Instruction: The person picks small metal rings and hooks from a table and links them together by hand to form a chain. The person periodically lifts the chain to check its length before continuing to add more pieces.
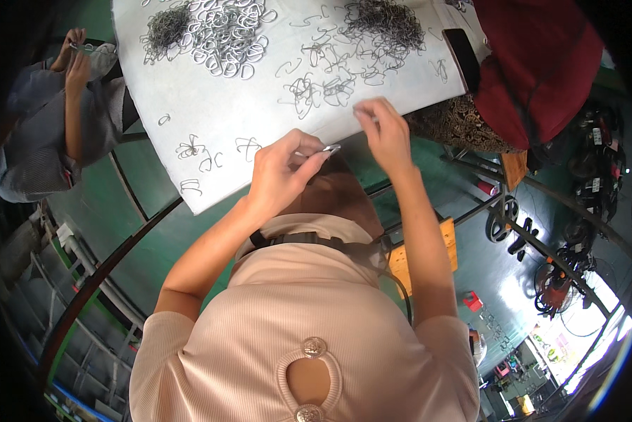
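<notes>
My left hand is closed at the near edge of the white table. Between its thumb and fingers it pinches a small silvery metal ring, mostly covered by the fingers. To its right, my right hand hovers over the table edge, its fingers loosely curled and slightly blurred. A small gap shows between thumb and fingertips, and I see nothing held there. Just beyond it lie loose bent wire hooks. Farther off are a dense heap of wire hooks and a pile of pale metal rings.
A second wire heap sits far left, and a few hooks lie near the left corner. A dark phone rests by the right edge, beside a person in red. Another person sits at left.
</notes>
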A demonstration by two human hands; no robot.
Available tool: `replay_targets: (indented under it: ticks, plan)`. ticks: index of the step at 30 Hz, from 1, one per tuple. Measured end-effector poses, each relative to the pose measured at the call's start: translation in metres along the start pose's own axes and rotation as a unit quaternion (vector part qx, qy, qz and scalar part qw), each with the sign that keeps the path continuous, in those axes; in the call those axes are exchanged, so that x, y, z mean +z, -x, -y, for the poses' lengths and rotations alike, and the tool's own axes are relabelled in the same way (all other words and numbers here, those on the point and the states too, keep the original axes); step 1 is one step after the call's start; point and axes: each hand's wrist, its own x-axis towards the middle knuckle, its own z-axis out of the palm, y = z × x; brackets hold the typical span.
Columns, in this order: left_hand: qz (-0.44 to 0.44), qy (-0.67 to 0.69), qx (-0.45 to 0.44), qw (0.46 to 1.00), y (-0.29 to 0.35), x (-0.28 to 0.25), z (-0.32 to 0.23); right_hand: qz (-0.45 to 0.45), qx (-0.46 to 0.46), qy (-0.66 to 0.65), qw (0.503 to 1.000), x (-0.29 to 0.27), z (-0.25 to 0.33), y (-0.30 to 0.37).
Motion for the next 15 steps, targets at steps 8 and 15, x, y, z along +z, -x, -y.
replay_targets:
  ticks: [8,15]
  plan:
    - [-0.020,0.029,-0.019,0.999,0.008,0.004,0.002,0.243,-0.123,0.257,0.927,0.019,-0.054,-0.103]
    - [-0.046,0.038,0.017,0.998,0.008,0.007,0.007,0.274,-0.223,0.340,0.871,0.028,-0.065,-0.111]
